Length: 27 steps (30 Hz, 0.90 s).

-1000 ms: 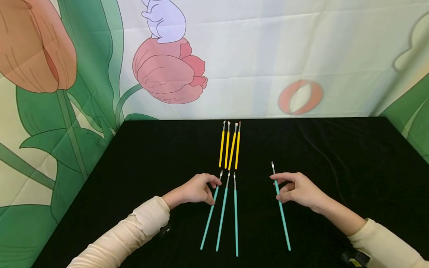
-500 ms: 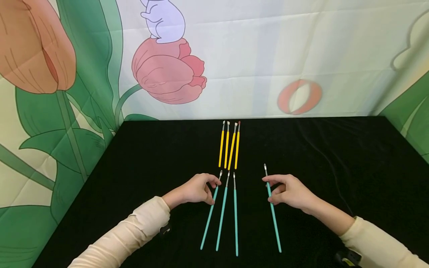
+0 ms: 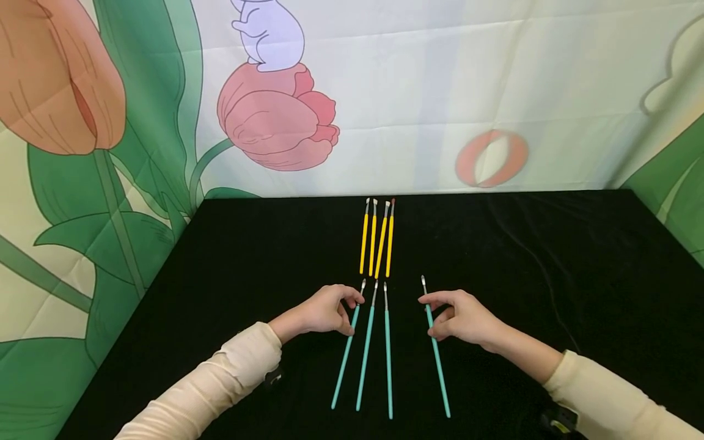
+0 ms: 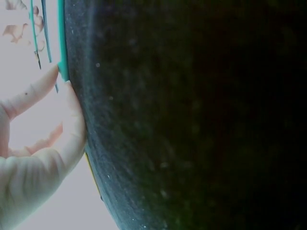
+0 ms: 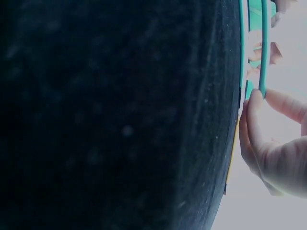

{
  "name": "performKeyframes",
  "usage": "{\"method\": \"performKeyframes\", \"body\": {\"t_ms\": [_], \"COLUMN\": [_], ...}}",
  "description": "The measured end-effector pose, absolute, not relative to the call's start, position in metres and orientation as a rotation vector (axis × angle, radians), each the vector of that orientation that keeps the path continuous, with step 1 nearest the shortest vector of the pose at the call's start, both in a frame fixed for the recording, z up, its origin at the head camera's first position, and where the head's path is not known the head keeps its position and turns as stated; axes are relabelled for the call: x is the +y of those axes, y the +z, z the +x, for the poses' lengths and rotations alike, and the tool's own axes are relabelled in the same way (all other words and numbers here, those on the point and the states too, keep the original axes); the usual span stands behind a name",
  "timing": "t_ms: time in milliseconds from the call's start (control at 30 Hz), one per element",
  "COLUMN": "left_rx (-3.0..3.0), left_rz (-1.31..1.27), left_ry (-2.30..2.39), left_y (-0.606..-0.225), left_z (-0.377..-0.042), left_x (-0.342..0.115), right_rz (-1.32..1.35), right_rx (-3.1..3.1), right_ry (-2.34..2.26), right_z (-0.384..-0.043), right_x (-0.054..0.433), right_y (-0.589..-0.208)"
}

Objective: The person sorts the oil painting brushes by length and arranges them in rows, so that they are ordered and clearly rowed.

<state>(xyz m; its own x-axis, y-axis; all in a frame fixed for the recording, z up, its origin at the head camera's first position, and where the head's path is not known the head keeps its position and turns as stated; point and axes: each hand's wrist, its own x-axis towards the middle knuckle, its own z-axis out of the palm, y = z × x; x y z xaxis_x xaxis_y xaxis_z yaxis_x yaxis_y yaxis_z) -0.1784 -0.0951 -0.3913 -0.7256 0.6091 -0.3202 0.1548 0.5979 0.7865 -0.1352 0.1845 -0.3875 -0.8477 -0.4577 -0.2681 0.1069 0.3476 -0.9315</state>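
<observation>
My left hand point(image 3: 326, 310) has its thumb and fingers on the upper handle of the leftmost teal paintbrush point(image 3: 342, 370), which lies on the black cloth. In the left wrist view its fingertips meet at the teal handle point(image 4: 62, 38). Right of that brush lie two more teal paintbrushes, one slightly slanted point(image 3: 365, 360) and one nearly upright in view point(image 3: 388, 360). Farther right, my right hand point(image 3: 461, 316) pinches another teal paintbrush point(image 3: 440, 376) just below its metal ferrule. The right wrist view shows that handle point(image 5: 264, 43) between thumb and fingers, raised off the cloth.
Beyond the teal brushes, several yellow-handled paintbrushes point(image 3: 373, 244) lie side by side, bristles away from me. The black cloth point(image 3: 264, 250) covers the table. A printed curtain point(image 3: 396, 91) with flowers and a rabbit hangs behind its far edge.
My right hand has carried its teal paintbrush leftward and a little toward me, closer to the other teal brushes. The left hand stays at the leftmost brush.
</observation>
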Motion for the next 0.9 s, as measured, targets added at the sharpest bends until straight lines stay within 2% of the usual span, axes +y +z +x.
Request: {"method": "performKeyframes", "body": {"t_ms": [633, 900], "left_rx": [2.258, 2.254], "left_rz": [0.614, 0.609], "left_ry": [1.019, 1.015], "left_y": [-0.389, -0.386], "left_z": [-0.178, -0.179], "left_x": [-0.095, -0.095], "right_rz": [-0.266, -0.256], "right_rx": [2.205, 2.166], "right_ry": [-1.370, -1.399], "right_z": [-0.138, -0.139], "right_x": [0.154, 0.157], "right_y": [-0.391, -0.386]}}
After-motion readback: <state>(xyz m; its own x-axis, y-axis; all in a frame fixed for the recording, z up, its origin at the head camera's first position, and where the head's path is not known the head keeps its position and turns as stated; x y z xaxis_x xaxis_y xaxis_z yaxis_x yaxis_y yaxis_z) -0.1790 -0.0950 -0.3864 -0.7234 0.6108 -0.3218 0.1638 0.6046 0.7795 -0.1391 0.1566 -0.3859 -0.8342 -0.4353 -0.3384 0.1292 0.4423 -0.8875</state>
